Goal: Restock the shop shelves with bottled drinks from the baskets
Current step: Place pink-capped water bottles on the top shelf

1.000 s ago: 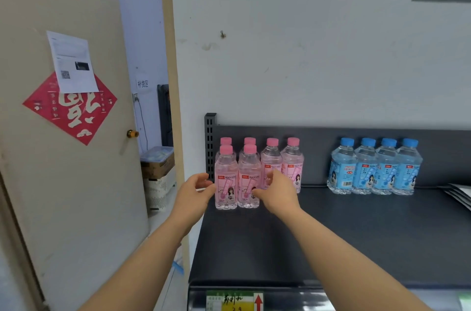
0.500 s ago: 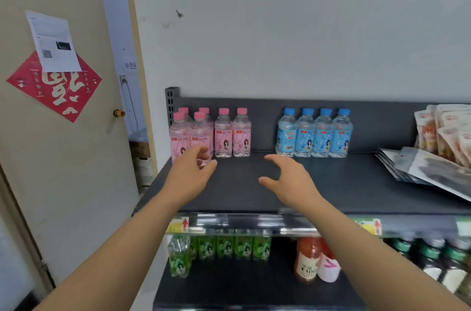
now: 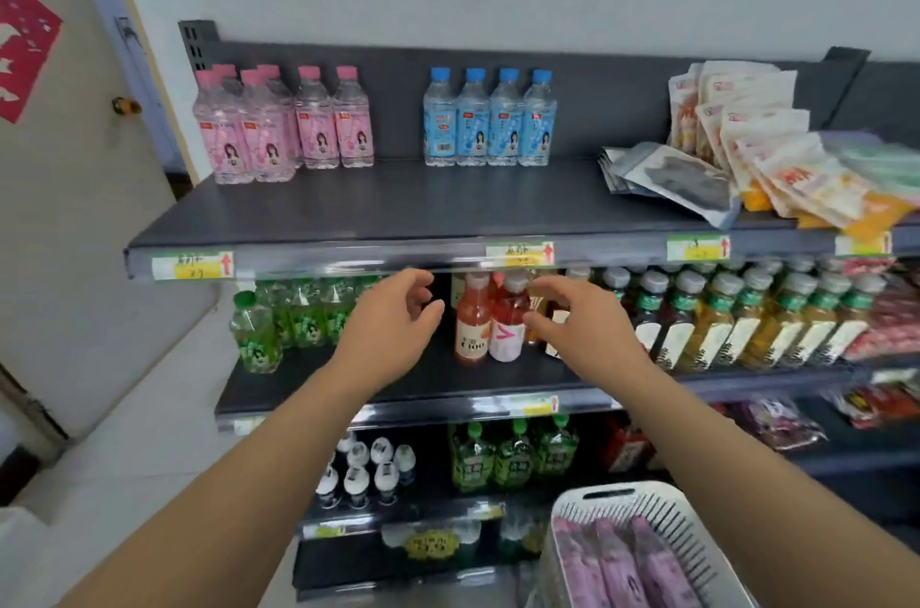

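Several pink-capped bottles (image 3: pixel 279 129) stand at the left of the top shelf (image 3: pixel 398 219), with blue-capped bottles (image 3: pixel 490 124) to their right. A white basket (image 3: pixel 642 503) at the bottom right holds pink bottles (image 3: pixel 622 562) lying down. My left hand (image 3: pixel 393 313) and my right hand (image 3: pixel 577 316) hang in front of the second shelf, fingers loosely curled, holding nothing. Between them stand an orange bottle (image 3: pixel 472 323) and a red one (image 3: pixel 509 323).
Snack packets (image 3: pixel 776 159) pile at the top shelf's right. Green bottles (image 3: pixel 279 313) and a row of yellow tea bottles (image 3: pixel 747 323) fill the second shelf. Lower shelves hold white-capped bottles (image 3: pixel 368 468) and green bottles (image 3: pixel 513 453). A door (image 3: pixel 59 209) stands at the left.
Both hands have left the pink bottles on the top shelf and dropped in front of the second shelf. The view has pulled back and tilted down, showing lower shelves and the basket.
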